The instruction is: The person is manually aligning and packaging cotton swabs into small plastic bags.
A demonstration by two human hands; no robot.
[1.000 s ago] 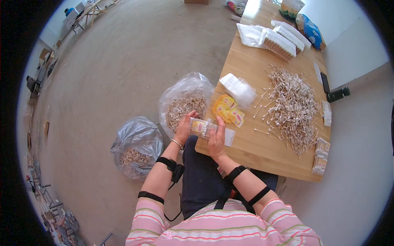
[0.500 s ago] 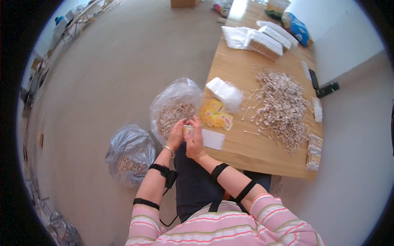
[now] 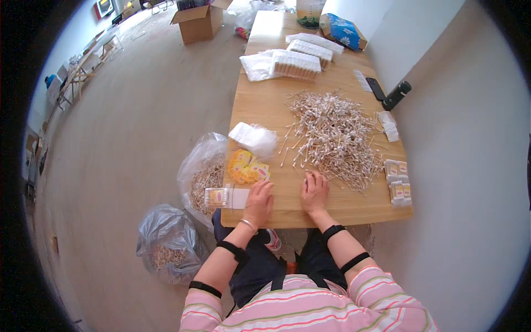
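My left hand (image 3: 259, 202) rests palm down at the table's near left, its fingers stretched out over the right end of a white card (image 3: 239, 198). On the card's left end, at the table edge, lies a clear packet of cotton swabs (image 3: 217, 197) with a yellow label. Just beyond are fanned yellow printed labels (image 3: 247, 167). My right hand (image 3: 315, 192) is at the near edge of a large loose heap of cotton swabs (image 3: 337, 133). Its fingers are apart and slightly bent, touching the tabletop beside the closest swabs; nothing shows in them.
Clear plastic bags (image 3: 255, 139) lie behind the labels. Packed swab bundles (image 3: 298, 63) stand farther back. Filled packets (image 3: 397, 180), a phone (image 3: 375, 88) and a dark bottle (image 3: 397, 95) line the wall side. Left of the table sit two swab-filled bags, one clear (image 3: 191, 166), one greyish (image 3: 166, 221).
My hands have parted and moved from beside the table onto it. The swab packet they held now lies on the white card. My view has shifted right.
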